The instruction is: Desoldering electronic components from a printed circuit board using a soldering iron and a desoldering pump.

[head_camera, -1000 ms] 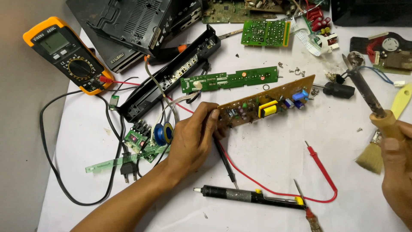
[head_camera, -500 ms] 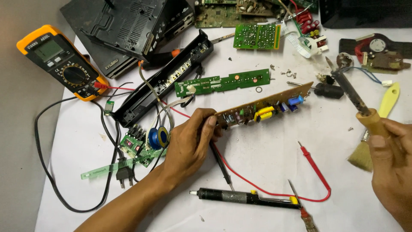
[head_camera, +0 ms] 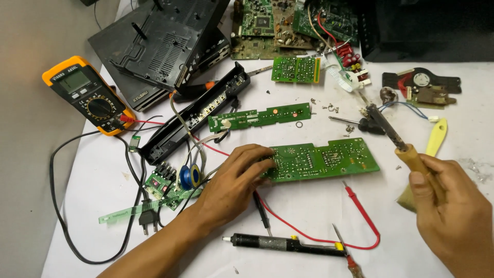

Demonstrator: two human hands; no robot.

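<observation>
My left hand (head_camera: 234,183) grips the left end of a long green circuit board (head_camera: 321,159) that lies flat on the white table with its solder side up. In my right hand (head_camera: 453,211) I hold a soldering iron (head_camera: 393,135) by its wooden handle. The iron's dark tip points up and left and hovers above the table to the right of the board. A yellowish brush (head_camera: 406,198) shows beneath my right hand.
A yellow multimeter (head_camera: 87,95) sits at the left, its red probe lead (head_camera: 360,211) looping below the board. A desoldering pump (head_camera: 280,242) lies near the front edge. A narrow green board (head_camera: 265,116), black casings (head_camera: 159,44), more boards and loose screws (head_camera: 329,108) crowd the back.
The green board has been turned over from component side up to solder side up. My right hand with the iron moved left, closer to the board.
</observation>
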